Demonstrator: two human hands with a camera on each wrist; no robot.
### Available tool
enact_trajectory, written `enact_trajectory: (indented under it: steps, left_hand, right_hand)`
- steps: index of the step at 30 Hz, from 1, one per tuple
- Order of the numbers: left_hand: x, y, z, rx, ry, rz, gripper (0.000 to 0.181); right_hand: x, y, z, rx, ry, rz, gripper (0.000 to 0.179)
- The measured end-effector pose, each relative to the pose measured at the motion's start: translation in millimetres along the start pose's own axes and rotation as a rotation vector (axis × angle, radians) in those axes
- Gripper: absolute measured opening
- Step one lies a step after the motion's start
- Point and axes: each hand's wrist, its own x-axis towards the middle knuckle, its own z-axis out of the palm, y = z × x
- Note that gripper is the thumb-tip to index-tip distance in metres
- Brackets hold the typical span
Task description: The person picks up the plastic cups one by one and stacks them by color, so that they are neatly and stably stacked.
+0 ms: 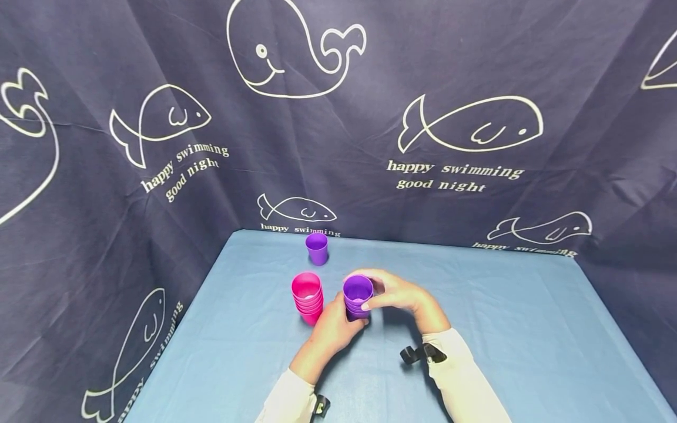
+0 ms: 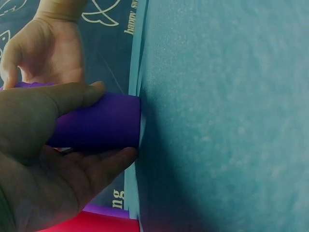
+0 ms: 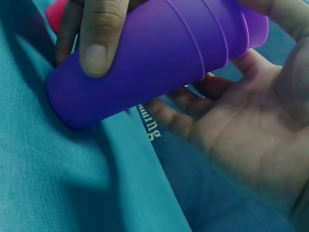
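Note:
A stack of nested purple cups (image 1: 357, 290) stands upright between both hands near the middle of the blue table. My left hand (image 1: 333, 326) grips it low down, thumb on one side and fingers on the other, as the left wrist view also shows along the lowest cup (image 2: 101, 121). Higher up, my right hand (image 1: 399, 294) holds the stack near its rims. In the right wrist view its thumb and fingers lie on opposite sides of the top cup (image 3: 257, 28), and several rims show as steps below.
Just left of the left hand stands a stack of nested pink cups (image 1: 307, 296). A single purple cup (image 1: 317, 249) stands upright farther back, near the table's rear edge. Dark curtains (image 1: 338, 147) with white fish drawings rise behind and beside the blue table (image 1: 529, 329).

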Motion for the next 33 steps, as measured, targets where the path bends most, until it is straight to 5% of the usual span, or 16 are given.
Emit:
enact_trajectory:
  steps: [8, 20, 33]
  left_hand:
    - [0.3, -0.2, 0.7, 0.004, 0.013, 0.016, 0.061]
    - [-1.3, -0.8, 1.1, -0.017, 0.02, 0.0, 0.059]
    - [-2.9, 17.2, -8.7, -0.24, 0.14, -0.017, 0.069]
  right_hand:
    - [-0.2, 1, 1, 0.049, -0.053, -0.006, 0.065]
    - [-1.0, 2, 1, -0.002, -0.013, 0.026, 0.063]
    - [-4.7, 3, -4, -0.07, 0.016, 0.046, 0.067]
